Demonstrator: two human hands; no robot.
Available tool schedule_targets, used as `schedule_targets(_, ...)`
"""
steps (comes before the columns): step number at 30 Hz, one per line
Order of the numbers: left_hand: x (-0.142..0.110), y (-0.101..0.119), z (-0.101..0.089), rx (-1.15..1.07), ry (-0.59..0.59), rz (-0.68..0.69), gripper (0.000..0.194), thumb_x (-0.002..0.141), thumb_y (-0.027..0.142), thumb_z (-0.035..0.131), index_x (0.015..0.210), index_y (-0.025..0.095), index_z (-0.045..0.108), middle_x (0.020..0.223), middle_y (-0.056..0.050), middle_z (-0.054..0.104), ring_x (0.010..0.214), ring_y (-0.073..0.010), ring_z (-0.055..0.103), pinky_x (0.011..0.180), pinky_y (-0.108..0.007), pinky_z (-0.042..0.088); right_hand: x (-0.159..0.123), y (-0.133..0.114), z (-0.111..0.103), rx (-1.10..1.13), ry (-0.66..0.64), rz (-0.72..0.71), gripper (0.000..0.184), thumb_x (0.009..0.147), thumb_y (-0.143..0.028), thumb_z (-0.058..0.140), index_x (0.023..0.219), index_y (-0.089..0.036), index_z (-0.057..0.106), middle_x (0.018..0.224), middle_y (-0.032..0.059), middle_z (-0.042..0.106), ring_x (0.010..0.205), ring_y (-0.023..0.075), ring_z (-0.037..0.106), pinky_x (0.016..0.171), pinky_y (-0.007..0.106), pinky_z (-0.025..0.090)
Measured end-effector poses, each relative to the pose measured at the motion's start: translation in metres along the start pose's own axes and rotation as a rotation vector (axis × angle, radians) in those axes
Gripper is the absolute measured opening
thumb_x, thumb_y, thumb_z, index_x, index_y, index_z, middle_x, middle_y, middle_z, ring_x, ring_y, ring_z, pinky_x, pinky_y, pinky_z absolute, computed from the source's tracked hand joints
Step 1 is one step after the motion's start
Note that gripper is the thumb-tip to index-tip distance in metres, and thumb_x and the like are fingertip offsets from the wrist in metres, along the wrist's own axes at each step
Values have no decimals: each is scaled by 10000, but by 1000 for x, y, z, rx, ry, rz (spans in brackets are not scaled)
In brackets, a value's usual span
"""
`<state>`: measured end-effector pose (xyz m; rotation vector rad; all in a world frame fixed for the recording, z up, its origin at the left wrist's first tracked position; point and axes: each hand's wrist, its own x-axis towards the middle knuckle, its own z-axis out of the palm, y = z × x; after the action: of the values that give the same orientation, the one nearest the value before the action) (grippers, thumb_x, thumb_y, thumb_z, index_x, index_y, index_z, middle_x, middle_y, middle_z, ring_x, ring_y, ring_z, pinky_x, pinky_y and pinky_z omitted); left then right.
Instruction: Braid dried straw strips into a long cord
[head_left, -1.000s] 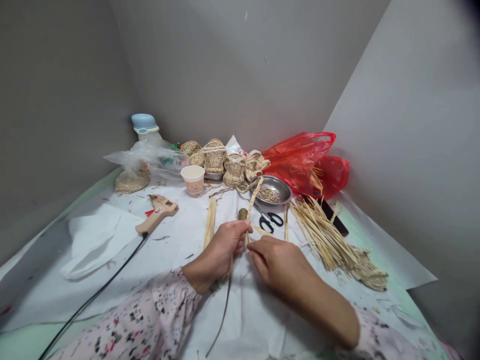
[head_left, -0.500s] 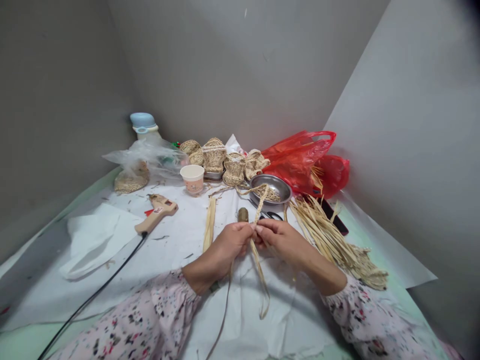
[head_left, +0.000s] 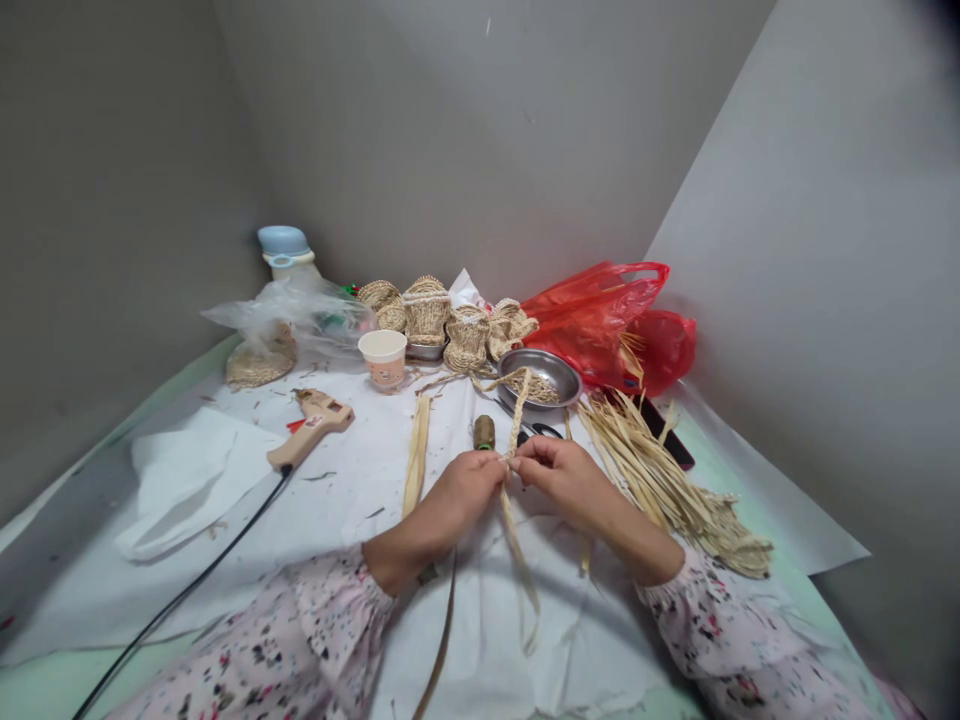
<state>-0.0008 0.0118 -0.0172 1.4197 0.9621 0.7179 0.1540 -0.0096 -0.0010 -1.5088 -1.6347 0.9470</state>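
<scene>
Straw braid [head_left: 514, 425] pinched by left hand [head_left: 465, 490] and right hand [head_left: 562, 480] (barely apart); 4 woven straw pieces [head_left: 426, 312] beyond.

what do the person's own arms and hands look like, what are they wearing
Both forearms come out of long, loose sleeves in pale pink fabric, printed with small black and red flecks and flowers. The left sleeve and right sleeve each gather into a puffy elastic cuff. The left hand and right hand are bare, and a small dark band shows near the left wrist.
</scene>
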Motion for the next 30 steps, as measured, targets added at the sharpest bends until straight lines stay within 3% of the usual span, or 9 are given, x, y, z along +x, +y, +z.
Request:
schedule_targets(4,-4,6,-2,376,56,125,243,819,320,389,657,189,513,589,28,456,600,-143,442,566,-240,298,-1,0,0,-103,26,-26,175,782,-283,507,701,-180,623,611,-17,570,567,116,475,528,223,337)
schedule_targets(8,-10,14,-2,660,176,131,172,853,295,381,792,198,509,672,1,550,664,-168,513,600,-254,308,-2,0,1,-186,66,-43,158,784,-276,504,697,-180,595,621,-16,571,593,122,495,555,223,345)
schedule_targets(11,-12,19,0,773,220,117,174,875,299,361,803,199,485,683,-16,567,659,-176,532,590,-259,309,-3,0,1,-213,98,-56,150,794,-260,486,710,-182,582,635,-14,582,592,120,496,563,222,345)
schedule_targets(16,-18,26,7,862,189,134,240,902,303,304,803,206,500,671,-26,591,640,-187,560,565,-262,310,-2,0,4,-225,164,-61,153,804,-257,473,711,-180,568,668,0,605,608,126,509,584,230,354)
schedule_targets(25,-28,28,18,1038,132,153,252,871,288,357,851,197,591,706,-61,655,655,-229,614,560,-282,337,-2,4,12,31,191,16,154,802,-291,486,762,-176,581,680,-6,600,606,122,520,572,227,383)
schedule_targets(30,-28,28,18,1130,123,151,306,875,316,348,827,192,624,718,-81,675,670,-254,632,566,-303,351,-2,4,16,329,150,143,177,787,-349,520,771,-177,558,489,-76,426,413,75,348,409,196,272)
